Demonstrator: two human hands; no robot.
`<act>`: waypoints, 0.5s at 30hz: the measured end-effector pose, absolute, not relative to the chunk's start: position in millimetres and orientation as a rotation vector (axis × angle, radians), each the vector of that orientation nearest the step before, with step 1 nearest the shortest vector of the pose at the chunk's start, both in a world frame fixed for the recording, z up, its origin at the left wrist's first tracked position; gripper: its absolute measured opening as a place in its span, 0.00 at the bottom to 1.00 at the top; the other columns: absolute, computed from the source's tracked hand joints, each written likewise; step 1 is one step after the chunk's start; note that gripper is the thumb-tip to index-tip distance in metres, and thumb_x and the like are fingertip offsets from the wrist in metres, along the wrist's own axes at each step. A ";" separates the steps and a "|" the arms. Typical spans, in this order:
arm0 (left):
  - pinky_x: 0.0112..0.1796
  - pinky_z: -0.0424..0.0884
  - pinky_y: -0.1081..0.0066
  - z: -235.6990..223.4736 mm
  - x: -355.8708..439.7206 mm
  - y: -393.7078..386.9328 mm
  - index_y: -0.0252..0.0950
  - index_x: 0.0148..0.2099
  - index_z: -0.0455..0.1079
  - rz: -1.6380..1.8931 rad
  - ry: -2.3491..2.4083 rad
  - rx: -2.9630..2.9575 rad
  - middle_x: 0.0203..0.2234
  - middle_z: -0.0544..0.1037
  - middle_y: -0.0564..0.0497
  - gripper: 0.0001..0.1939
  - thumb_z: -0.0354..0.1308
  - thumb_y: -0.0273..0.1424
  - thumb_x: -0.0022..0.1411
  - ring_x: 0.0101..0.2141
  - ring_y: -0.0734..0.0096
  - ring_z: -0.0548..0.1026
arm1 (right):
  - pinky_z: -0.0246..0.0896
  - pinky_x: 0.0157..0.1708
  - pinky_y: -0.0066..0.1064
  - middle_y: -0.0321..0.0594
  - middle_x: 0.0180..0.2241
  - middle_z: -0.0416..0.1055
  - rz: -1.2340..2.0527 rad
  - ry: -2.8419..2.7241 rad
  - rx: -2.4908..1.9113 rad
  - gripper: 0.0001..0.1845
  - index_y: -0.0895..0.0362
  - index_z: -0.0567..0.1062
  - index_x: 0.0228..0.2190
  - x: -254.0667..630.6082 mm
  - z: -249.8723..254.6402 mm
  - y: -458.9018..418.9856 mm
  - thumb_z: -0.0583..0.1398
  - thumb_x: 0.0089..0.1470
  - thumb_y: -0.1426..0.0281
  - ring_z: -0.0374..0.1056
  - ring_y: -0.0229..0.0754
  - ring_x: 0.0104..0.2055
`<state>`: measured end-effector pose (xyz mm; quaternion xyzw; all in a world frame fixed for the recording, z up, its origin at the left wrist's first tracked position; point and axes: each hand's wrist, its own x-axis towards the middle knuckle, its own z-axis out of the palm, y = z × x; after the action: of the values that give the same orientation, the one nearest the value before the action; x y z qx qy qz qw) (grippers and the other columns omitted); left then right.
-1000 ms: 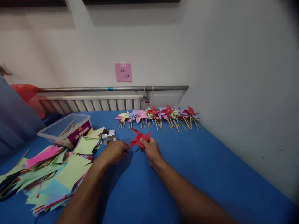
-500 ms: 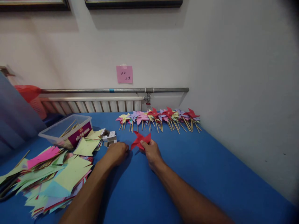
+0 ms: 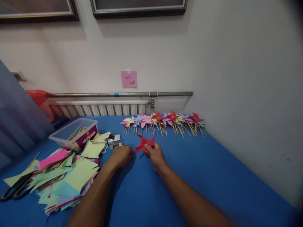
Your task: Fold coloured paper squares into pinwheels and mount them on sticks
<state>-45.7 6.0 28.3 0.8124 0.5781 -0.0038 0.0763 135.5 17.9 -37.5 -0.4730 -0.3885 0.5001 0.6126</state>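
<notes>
A red paper pinwheel (image 3: 144, 143) is pinched in my right hand (image 3: 155, 155), the thumb pressed on its middle; no stick shows on it. Curled closed just left of it is my left hand (image 3: 123, 155), knuckles up, and whatever its fingertips hold is hidden. Small open cardboard boxes (image 3: 115, 142) stand right behind the left hand. To the left lies a heap of cut coloured paper (image 3: 80, 173), with a smaller stack of yellow paper (image 3: 93, 148) beyond it.
Finished pinwheels on sticks (image 3: 157, 118) lie in a row along the table's back edge. A clear plastic box (image 3: 63, 134) with sticks stands at the back left. Black-handled scissors (image 3: 17, 189) lie far left on the blue table (image 3: 146, 195). A pipe (image 3: 94, 95) runs along the wall.
The view has tilted up and turned a little left. Both hands keep nearly the same pose, the right still pinching the red pinwheel; the small shiny spot at my left fingertips no longer shows.
</notes>
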 end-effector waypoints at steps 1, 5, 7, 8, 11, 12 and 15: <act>0.40 0.67 0.64 28.0 -49.8 7.6 0.36 0.38 0.79 0.055 1.728 2.413 0.38 0.84 0.39 0.11 0.54 0.28 0.64 0.41 0.53 0.81 | 0.58 0.25 0.28 0.30 0.21 0.70 1.152 -0.898 -1.094 0.15 0.54 0.73 0.26 135.6 -38.4 18.5 0.68 0.42 0.58 0.61 0.36 0.22; 0.35 0.64 0.68 30.8 -61.8 13.5 0.37 0.33 0.76 0.665 1.574 2.098 0.28 0.79 0.49 0.07 0.57 0.31 0.60 0.32 0.63 0.75 | 0.61 0.27 0.30 0.32 0.22 0.72 1.145 -0.913 -1.121 0.14 0.55 0.75 0.28 135.7 -40.8 19.0 0.68 0.43 0.59 0.64 0.37 0.23; 0.33 0.64 0.70 31.9 -58.6 14.1 0.38 0.31 0.74 0.994 1.415 1.813 0.25 0.76 0.53 0.08 0.60 0.37 0.58 0.29 0.67 0.71 | 0.61 0.27 0.30 0.33 0.23 0.74 1.132 -0.927 -1.132 0.13 0.55 0.77 0.29 135.7 -40.7 18.0 0.68 0.43 0.60 0.66 0.38 0.25; 0.33 0.65 0.71 31.6 -54.3 13.9 0.38 0.31 0.74 1.110 1.337 1.681 0.24 0.75 0.54 0.09 0.62 0.38 0.56 0.28 0.68 0.70 | 0.61 0.28 0.30 0.34 0.24 0.75 1.121 -0.938 -1.136 0.13 0.55 0.77 0.29 135.6 -40.3 17.3 0.68 0.43 0.60 0.66 0.39 0.26; 0.36 0.67 0.70 25.8 -36.1 12.5 0.37 0.29 0.75 1.279 1.157 1.438 0.29 0.78 0.51 0.10 0.66 0.38 0.49 0.32 0.68 0.73 | 0.62 0.29 0.30 0.35 0.26 0.76 1.086 -0.975 -1.141 0.12 0.55 0.78 0.29 135.7 -38.8 15.8 0.67 0.45 0.60 0.68 0.40 0.28; 0.38 0.68 0.69 22.7 -30.1 12.2 0.37 0.28 0.75 1.295 1.121 1.402 0.32 0.80 0.49 0.10 0.67 0.38 0.48 0.34 0.67 0.74 | 0.63 0.30 0.30 0.35 0.26 0.76 1.078 -0.985 -1.141 0.12 0.55 0.78 0.30 135.8 -38.3 15.7 0.66 0.45 0.59 0.68 0.40 0.28; 0.44 0.69 0.66 13.1 -17.8 12.3 0.36 0.26 0.75 1.283 1.119 1.402 0.40 0.82 0.44 0.08 0.67 0.36 0.48 0.41 0.61 0.78 | 0.65 0.31 0.31 0.36 0.27 0.78 1.062 -1.006 -1.152 0.12 0.55 0.79 0.31 136.4 -38.0 16.6 0.66 0.46 0.59 0.70 0.42 0.29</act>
<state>-17.8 12.3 13.1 0.5674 0.4527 0.5191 0.4513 136.4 16.6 -38.0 -0.4963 -0.4336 0.4574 0.5971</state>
